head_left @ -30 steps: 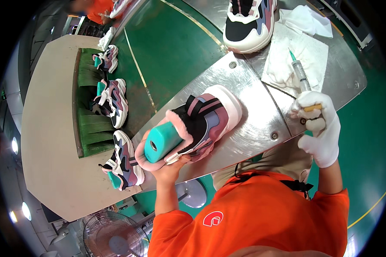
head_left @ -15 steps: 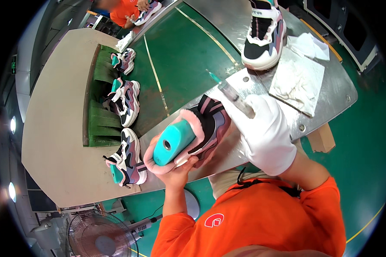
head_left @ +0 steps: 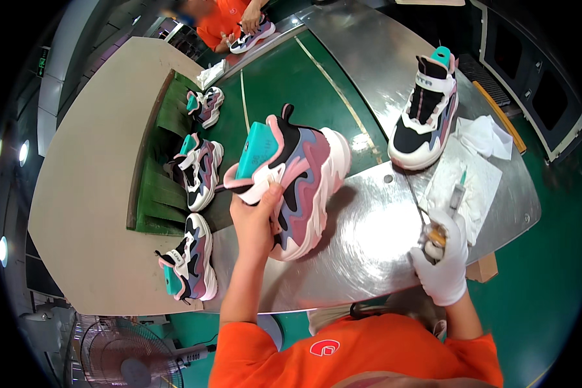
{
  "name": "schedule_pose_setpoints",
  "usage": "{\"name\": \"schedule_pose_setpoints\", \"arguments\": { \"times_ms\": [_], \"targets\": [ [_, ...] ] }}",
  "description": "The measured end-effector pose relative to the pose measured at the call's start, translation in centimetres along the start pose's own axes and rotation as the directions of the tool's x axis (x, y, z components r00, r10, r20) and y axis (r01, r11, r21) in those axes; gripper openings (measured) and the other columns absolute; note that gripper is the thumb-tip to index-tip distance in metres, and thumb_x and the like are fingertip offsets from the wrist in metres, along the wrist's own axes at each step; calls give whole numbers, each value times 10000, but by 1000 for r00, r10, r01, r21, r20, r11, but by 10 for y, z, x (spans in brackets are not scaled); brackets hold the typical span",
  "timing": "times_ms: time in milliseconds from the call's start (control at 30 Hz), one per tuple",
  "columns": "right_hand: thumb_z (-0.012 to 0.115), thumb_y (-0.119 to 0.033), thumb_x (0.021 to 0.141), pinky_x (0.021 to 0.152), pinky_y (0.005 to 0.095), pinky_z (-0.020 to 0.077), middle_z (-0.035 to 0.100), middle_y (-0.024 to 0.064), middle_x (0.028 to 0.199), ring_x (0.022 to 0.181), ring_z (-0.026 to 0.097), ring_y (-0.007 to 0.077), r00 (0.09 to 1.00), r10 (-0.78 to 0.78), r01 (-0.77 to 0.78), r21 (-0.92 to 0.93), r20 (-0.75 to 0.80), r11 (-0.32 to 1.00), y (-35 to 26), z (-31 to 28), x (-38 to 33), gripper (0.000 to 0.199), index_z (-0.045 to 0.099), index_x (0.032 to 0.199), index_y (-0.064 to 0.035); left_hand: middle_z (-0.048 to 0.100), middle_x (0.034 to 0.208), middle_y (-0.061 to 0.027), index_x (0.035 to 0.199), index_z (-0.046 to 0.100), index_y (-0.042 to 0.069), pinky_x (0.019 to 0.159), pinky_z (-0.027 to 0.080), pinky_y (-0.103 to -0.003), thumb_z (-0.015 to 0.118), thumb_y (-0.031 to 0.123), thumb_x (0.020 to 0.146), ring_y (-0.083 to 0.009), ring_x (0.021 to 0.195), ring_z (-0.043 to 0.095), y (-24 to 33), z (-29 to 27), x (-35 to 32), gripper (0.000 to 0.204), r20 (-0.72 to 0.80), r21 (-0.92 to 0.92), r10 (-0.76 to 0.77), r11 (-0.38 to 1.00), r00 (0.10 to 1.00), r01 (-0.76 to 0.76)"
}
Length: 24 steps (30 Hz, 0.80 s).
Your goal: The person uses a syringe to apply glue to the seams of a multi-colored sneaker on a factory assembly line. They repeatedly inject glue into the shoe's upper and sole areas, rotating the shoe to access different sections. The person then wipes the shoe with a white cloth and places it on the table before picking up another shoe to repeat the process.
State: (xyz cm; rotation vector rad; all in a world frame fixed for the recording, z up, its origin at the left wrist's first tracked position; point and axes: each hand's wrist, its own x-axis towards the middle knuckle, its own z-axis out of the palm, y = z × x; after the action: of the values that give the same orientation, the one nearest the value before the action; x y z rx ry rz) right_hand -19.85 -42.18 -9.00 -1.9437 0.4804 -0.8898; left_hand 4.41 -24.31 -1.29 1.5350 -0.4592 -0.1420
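In my bare left hand (head_left: pixel 255 220) is a sneaker (head_left: pixel 301 191) in pink, purple, black and white. It is tilted above the metal table, its thick white sole facing right, with a turquoise shoe last (head_left: pixel 258 152) in its opening. My right hand (head_left: pixel 445 265), in a white glove, is at the table's right part, closed round a clear syringe (head_left: pixel 456 197) whose green-based needle points away from me. A small metal and amber-coloured thing (head_left: pixel 437 237) sits at the same fingers; its kind is unclear. Another sneaker (head_left: pixel 423 119) stands upright beyond my right hand.
White cloths or papers (head_left: pixel 465 178) lie right of the standing sneaker. Several sneakers (head_left: pixel 200 171) line the left, by green strip flaps (head_left: pixel 155 174) and a green conveyor belt (head_left: pixel 330 77). A co-worker (head_left: pixel 223 29) handles a shoe at the far end. A fan (head_left: pixel 126 359) stands lower left.
My left hand has turned the sneaker so its side and sole show. My right hand has moved right and nearer me with the syringe, away from the sneaker; the amber-and-metal thing now shows there.
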Motion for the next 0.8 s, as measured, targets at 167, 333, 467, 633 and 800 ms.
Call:
{"name": "schedule_pose_setpoints", "arguments": {
  "times_ms": [167,333,467,633,800],
  "targets": [
    [703,96,719,620,228,457,535,63,913,706,521,109,979,200,-185,265,-28,946,21,1,-12,565,502,1231,-35,652,1051,-93,1161,569,-45,808,494,-267,753,158,814,-135,895,625,-11,5,71,441,-7,110,-25,994,1000,25],
    [719,108,723,615,195,433,530,20,849,682,476,32,956,287,-247,359,-62,900,21,-7,-12,541,504,1206,-6,670,1019,-115,1121,584,-60,788,502,-272,809,265,757,-133,886,632,-47,37,166,537,32,330,136,934,990,-139],
    [710,131,720,584,161,396,504,-27,821,634,431,15,907,419,-346,518,-27,783,10,-1,-9,532,516,1195,-9,655,1071,-239,1169,531,-111,798,522,-389,786,481,733,-311,963,661,-96,-10,255,779,61,839,67,538,996,-88],
    [736,98,709,597,156,437,525,-31,819,646,488,12,954,299,-274,343,-21,899,14,-17,-7,531,544,1188,-29,425,1389,-262,1360,444,-5,1041,342,-512,716,357,800,-386,1314,402,-34,94,190,720,465,872,665,-231,584,-431],
    [809,-7,684,659,231,500,601,21,856,699,565,76,931,361,-305,417,-60,856,28,-9,-13,532,577,1161,-35,459,1435,-30,1383,465,170,1162,242,-456,625,56,761,-260,1330,423,43,216,138,652,943,-24,239,-643,-230,-766]
  ]
}}
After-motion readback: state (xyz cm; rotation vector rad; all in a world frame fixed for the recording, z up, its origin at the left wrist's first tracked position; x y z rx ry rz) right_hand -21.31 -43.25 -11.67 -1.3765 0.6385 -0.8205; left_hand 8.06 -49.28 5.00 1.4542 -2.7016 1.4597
